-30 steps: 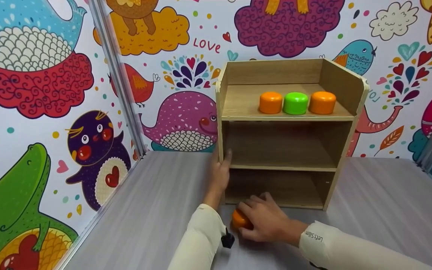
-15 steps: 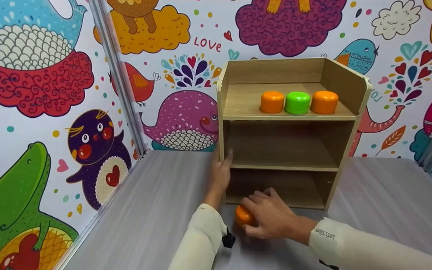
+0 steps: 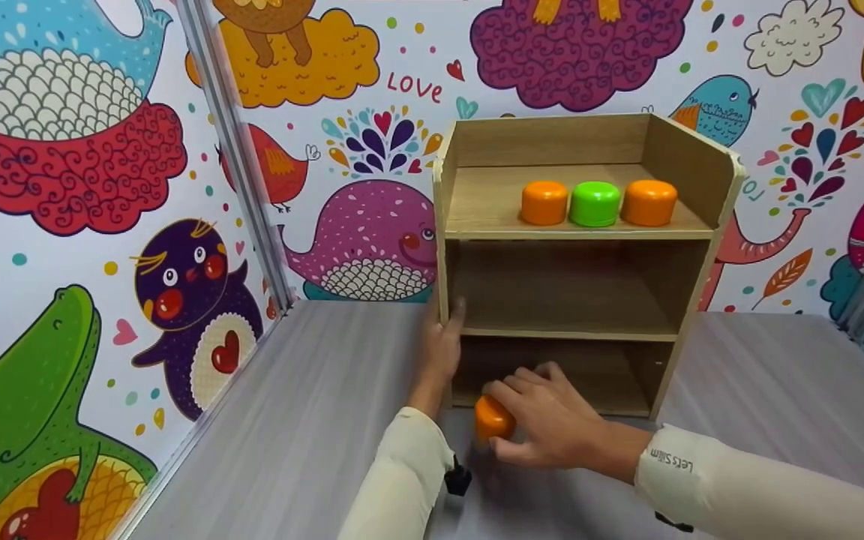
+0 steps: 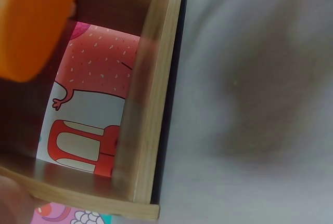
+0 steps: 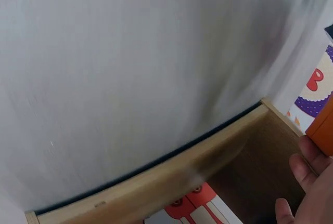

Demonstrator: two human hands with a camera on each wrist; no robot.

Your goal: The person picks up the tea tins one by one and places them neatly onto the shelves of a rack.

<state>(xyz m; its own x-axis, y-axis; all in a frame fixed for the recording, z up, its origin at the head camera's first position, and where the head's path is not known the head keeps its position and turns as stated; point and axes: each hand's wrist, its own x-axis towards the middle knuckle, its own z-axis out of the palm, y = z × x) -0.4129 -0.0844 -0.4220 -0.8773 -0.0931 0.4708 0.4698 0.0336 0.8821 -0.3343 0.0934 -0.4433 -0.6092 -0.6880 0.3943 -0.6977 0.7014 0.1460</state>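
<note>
My left hand (image 3: 441, 349) grips the left side panel of a small wooden shelf unit (image 3: 567, 334), its thumb on the front edge and its fingers mostly hidden behind the panel. My right hand (image 3: 552, 420) holds an orange round-topped cup (image 3: 493, 418) at its left side, in front of the lowest compartment. That cup (image 4: 36, 24) looms at the upper left in the left wrist view. At the right edge of the right wrist view, the right fingers (image 5: 312, 154) touch it. An orange cup (image 3: 544, 202), a green cup (image 3: 595, 204) and another orange cup (image 3: 649, 202) stand in a row on the top shelf.
The shelf unit stands on a grey wood-grain table (image 3: 312, 435). Behind it rises a wall (image 3: 372, 150) printed with cartoon animals, and a metal corner post (image 3: 233, 150) runs down at the left. A small black object (image 3: 457, 480) hangs at the left cuff.
My right hand has moved up and slightly right toward the lowest compartment, bringing the orange cup with it. The cup now looks more upright. My left hand stays on the shelf's side panel.
</note>
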